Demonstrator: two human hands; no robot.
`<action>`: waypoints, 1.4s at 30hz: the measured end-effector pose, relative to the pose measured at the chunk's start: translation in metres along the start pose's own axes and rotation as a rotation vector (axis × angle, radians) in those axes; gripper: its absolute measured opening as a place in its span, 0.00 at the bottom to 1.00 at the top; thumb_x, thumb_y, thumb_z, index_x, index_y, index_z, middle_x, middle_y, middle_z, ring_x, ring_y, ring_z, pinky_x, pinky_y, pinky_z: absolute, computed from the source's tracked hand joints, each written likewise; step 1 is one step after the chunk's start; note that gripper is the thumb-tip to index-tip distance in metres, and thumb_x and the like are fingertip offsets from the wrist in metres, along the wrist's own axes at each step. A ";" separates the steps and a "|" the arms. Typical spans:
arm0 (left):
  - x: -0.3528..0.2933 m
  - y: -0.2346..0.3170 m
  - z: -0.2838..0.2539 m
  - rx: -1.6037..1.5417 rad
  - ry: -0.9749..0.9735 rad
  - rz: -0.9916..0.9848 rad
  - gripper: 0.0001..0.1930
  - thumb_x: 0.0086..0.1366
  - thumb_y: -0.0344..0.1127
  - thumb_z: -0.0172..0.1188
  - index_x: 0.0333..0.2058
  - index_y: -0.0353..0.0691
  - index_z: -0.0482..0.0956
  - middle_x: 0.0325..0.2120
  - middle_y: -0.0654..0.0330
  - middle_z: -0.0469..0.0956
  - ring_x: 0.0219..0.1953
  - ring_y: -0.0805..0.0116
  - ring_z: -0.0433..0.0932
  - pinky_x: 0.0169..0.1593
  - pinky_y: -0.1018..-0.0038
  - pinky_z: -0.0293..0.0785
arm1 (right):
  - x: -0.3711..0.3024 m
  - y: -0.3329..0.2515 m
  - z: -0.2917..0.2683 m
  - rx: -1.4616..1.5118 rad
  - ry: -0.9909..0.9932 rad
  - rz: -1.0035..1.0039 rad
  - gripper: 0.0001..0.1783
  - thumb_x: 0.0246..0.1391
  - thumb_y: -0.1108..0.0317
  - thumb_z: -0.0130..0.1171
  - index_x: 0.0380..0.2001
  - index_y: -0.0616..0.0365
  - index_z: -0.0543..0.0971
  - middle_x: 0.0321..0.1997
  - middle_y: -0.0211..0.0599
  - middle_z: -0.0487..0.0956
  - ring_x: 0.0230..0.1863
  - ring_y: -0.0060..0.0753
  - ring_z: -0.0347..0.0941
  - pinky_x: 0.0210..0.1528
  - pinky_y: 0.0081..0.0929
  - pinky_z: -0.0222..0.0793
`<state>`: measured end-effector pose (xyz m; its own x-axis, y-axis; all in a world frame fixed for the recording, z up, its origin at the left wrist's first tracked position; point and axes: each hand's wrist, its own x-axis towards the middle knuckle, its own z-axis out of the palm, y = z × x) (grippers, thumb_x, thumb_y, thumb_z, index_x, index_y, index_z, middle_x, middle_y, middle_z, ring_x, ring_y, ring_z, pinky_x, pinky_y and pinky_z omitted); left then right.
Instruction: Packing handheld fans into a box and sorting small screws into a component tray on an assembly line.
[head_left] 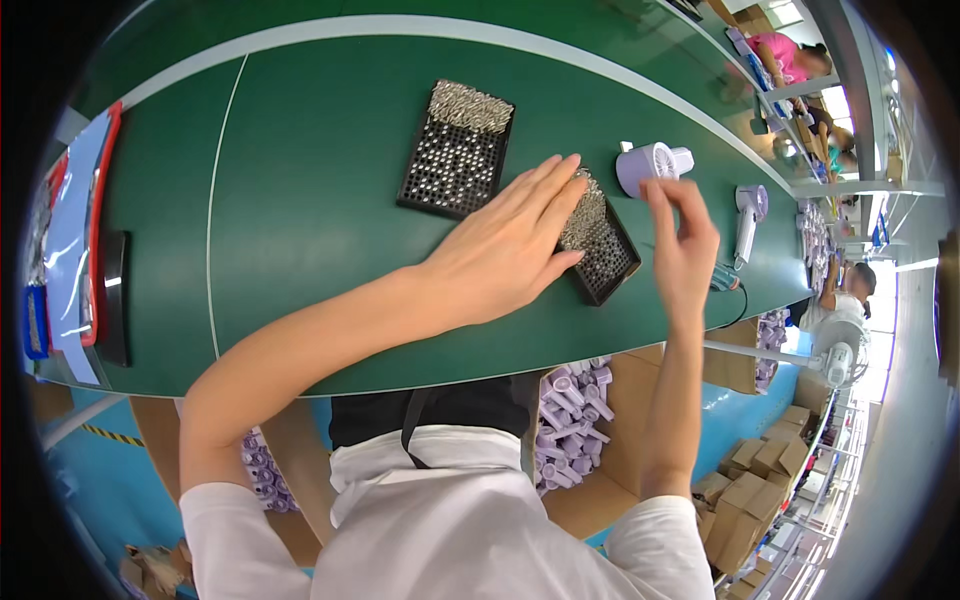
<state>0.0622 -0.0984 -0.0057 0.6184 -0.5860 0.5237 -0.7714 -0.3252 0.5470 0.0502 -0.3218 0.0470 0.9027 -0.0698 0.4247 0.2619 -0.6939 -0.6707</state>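
My left hand (505,245) lies flat, fingers together, on the near end of a black perforated tray (608,252) holding a heap of small silver screws (588,212). My right hand (682,245) is raised just to the right of that tray, fingertips pinched together; whether a screw is between them I cannot tell. A second black tray (455,155), with screws piled at its far end, lies to the left on the green table (300,200). A small lilac hand fan (652,165) stands beyond my right hand.
A lilac fan part (748,215) and a teal tool (725,280) lie at the right. Red-edged bins (95,230) sit at the left. Cardboard boxes of lilac parts (570,420) stand under the table. Other people (795,55) work further along.
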 end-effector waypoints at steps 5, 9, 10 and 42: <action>0.031 -0.010 0.030 0.084 0.010 -0.087 0.34 0.72 0.47 0.55 0.63 0.20 0.60 0.67 0.33 0.57 0.70 0.39 0.58 0.70 0.55 0.58 | -0.062 0.016 0.006 -0.066 0.204 0.019 0.06 0.65 0.75 0.55 0.41 0.66 0.79 0.43 0.42 0.79 0.45 0.37 0.76 0.49 0.29 0.70; 0.048 -0.020 0.040 0.057 -0.040 -0.123 0.34 0.72 0.48 0.54 0.63 0.22 0.61 0.67 0.36 0.59 0.71 0.42 0.57 0.71 0.57 0.57 | -0.090 0.017 0.013 -0.134 0.194 0.058 0.12 0.63 0.72 0.57 0.49 0.63 0.77 0.55 0.47 0.77 0.56 0.48 0.74 0.58 0.37 0.68; 0.049 -0.022 0.040 0.057 -0.057 -0.118 0.34 0.73 0.49 0.53 0.63 0.23 0.62 0.67 0.37 0.59 0.71 0.44 0.57 0.71 0.57 0.56 | -0.093 0.014 0.014 -0.133 0.139 0.071 0.18 0.62 0.70 0.59 0.54 0.63 0.75 0.60 0.49 0.74 0.59 0.50 0.72 0.60 0.39 0.67; 0.081 -0.025 0.039 -0.182 -0.283 -0.014 0.22 0.77 0.44 0.46 0.53 0.31 0.78 0.56 0.48 0.77 0.65 0.50 0.68 0.70 0.58 0.59 | -0.102 0.015 0.016 -0.077 0.019 0.070 0.49 0.35 0.62 0.81 0.62 0.61 0.69 0.64 0.47 0.68 0.64 0.49 0.66 0.65 0.40 0.64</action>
<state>0.1258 -0.1667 -0.0020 0.5428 -0.7737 0.3267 -0.7078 -0.2120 0.6739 -0.0326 -0.3132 -0.0164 0.9110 -0.1329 0.3905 0.1708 -0.7401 -0.6504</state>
